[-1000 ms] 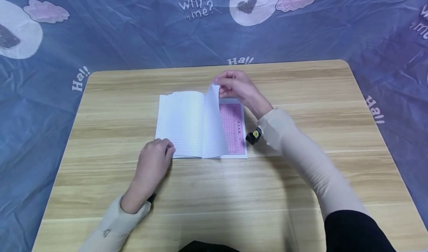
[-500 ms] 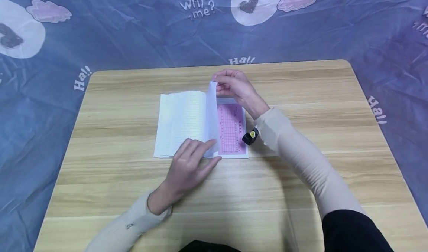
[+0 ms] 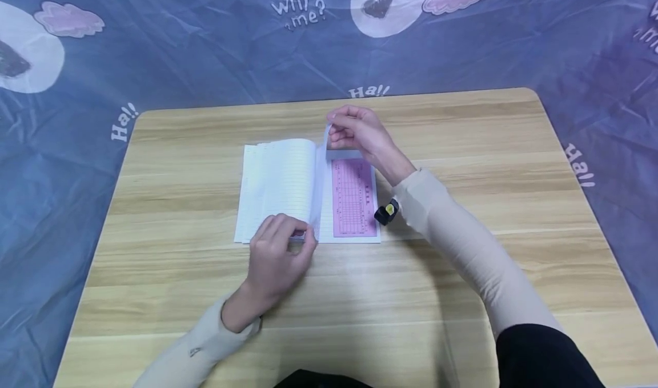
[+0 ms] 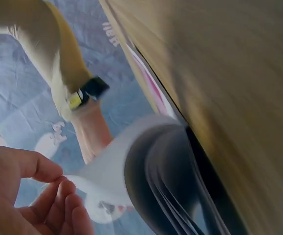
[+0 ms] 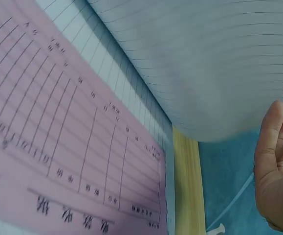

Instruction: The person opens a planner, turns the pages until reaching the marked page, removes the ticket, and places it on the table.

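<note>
A wooden table [image 3: 462, 285] stands on blue printed cloth [image 3: 154, 51]. An open notebook [image 3: 280, 182] lies flat near the table's middle, apparently alone on it.

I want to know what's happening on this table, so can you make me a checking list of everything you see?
Surface: light wooden table with rounded corners.
Job's things: open white lined notebook lying flat; pink printed form sheet on its right-hand page; one lined page lifted upright.
Clutter: nothing seen.
Hands: right hand pinches the lifted page's top corner; left hand grips the page edges at the notebook's near edge.
Cables: nothing seen; a small black and yellow device sits at the right wrist.
Surroundings: wrinkled blue cloth printed with pink clouds, "why me?" and "Ha!!".
</note>
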The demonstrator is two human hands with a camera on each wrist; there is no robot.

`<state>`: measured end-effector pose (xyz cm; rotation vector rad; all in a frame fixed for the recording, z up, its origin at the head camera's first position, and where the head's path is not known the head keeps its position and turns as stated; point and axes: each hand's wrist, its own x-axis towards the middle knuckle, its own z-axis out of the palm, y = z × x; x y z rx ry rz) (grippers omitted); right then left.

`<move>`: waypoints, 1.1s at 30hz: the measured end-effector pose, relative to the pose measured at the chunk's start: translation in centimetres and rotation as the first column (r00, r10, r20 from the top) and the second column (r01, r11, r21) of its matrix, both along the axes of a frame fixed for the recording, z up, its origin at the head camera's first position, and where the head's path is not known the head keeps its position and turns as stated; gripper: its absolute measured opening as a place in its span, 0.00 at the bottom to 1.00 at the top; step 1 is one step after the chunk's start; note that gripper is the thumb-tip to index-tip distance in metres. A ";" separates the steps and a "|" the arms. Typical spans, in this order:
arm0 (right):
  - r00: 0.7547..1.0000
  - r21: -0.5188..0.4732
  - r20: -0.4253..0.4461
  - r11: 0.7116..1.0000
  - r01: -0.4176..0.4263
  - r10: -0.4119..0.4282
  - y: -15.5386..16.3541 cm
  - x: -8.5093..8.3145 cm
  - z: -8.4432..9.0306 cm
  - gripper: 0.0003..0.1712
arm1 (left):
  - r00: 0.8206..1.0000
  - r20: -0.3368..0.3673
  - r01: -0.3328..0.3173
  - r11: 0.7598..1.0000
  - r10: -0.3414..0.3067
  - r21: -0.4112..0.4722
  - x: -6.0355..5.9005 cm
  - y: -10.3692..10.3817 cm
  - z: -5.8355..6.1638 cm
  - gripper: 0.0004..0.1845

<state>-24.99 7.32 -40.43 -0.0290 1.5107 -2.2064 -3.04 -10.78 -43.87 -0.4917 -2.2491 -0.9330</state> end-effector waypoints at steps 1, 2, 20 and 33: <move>1.000 0.014 -0.015 1.000 -0.003 0.004 0.2 0.1 -0.1 0.06 | 1.000 0.010 -0.015 1.000 0.015 0.014 0.0 -0.3 -0.1 0.02; 1.000 0.034 -0.031 0.999 -0.005 0.006 0.5 0.2 -0.2 0.08 | 0.999 0.016 -0.034 0.999 0.034 0.025 -0.1 -0.7 -0.2 0.03; 0.951 0.613 -0.184 0.785 -0.086 0.249 5.5 3.0 -2.7 0.12 | 0.739 0.591 -0.186 0.941 0.323 -0.282 -0.8 -7.4 -0.5 0.14; 0.833 0.987 -0.156 0.111 0.113 0.531 7.2 8.1 -2.6 0.29 | 0.487 0.826 -0.020 0.948 0.286 -0.317 -2.0 -9.7 -0.8 0.18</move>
